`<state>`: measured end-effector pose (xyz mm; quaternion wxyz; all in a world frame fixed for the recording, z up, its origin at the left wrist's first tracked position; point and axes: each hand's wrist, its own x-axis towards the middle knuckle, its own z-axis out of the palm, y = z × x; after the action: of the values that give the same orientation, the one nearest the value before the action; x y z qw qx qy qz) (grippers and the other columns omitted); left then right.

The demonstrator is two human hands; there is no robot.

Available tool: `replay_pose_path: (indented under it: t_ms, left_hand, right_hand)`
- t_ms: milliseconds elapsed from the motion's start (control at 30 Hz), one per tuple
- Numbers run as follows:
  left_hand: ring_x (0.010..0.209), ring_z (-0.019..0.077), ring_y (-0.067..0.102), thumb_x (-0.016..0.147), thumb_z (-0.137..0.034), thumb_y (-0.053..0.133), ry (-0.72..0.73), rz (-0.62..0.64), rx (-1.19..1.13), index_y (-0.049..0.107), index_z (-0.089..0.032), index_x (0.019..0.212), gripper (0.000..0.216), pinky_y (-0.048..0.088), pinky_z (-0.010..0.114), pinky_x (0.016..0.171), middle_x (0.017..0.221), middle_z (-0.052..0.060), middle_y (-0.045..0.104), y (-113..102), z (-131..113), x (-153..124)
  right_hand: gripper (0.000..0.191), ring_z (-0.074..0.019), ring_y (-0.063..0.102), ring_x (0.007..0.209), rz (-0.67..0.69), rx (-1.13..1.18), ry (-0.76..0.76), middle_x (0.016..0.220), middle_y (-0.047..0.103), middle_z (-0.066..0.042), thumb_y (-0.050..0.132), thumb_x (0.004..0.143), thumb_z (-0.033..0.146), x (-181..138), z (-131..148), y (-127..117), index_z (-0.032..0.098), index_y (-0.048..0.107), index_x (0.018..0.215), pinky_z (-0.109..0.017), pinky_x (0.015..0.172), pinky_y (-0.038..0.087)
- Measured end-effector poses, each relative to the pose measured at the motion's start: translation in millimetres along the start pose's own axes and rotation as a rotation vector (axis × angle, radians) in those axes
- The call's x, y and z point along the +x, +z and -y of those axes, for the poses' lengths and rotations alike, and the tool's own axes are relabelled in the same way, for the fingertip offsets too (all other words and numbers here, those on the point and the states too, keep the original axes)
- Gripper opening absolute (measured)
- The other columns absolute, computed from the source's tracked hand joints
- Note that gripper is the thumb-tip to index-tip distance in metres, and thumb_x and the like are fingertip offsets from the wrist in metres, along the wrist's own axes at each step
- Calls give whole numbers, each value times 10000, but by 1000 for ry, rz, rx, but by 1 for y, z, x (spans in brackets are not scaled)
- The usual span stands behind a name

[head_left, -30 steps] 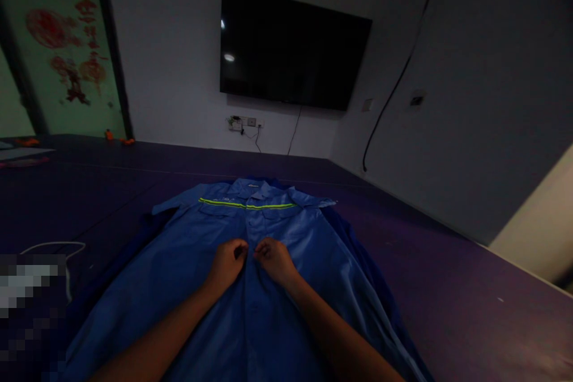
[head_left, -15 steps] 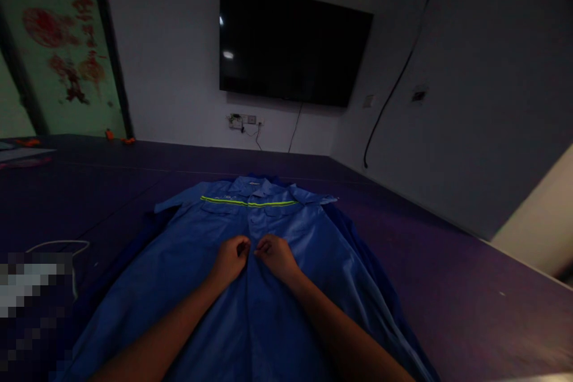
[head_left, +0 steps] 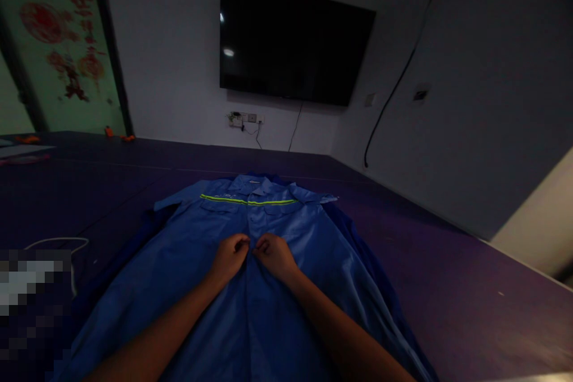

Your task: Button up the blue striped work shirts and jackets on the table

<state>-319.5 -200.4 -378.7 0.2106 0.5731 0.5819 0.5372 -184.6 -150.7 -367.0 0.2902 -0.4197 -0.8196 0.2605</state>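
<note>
A blue work shirt (head_left: pixel 188 286) with a yellow-green reflective stripe (head_left: pixel 248 200) across the chest lies flat, front up, on a dark purple surface (head_left: pixel 447 286), collar pointing away from me. My left hand (head_left: pixel 230 257) and my right hand (head_left: pixel 274 255) meet at the shirt's front placket, about mid-chest. Both pinch the fabric edges at the placket, fingertips almost touching each other. A darker blue garment (head_left: pixel 358 250) shows from under the shirt's right side.
A white cable (head_left: pixel 54 243) curls on the surface at the left, beside a blurred patch. A black wall screen (head_left: pixel 293 42) hangs ahead above a wall socket (head_left: pixel 244 120). Small orange items (head_left: pixel 117 136) lie at the far left edge.
Both hands stay pinched at the placket, barely moving. The view has shifted slightly.
</note>
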Motion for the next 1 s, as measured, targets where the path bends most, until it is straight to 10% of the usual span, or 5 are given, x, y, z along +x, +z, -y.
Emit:
replay_pose_path:
  t_ms: [1000]
  left_hand:
    - [518, 112, 535, 584, -169, 532, -142, -20, -254, 571, -141, 882, 302, 385, 211, 522, 544, -40, 566, 1, 5, 5]
  right_hand:
    - [128, -110, 582, 579, 37, -145, -12, 642, 633, 10, 560, 681, 191, -1, 0, 3, 184, 589, 805, -177, 516, 368]
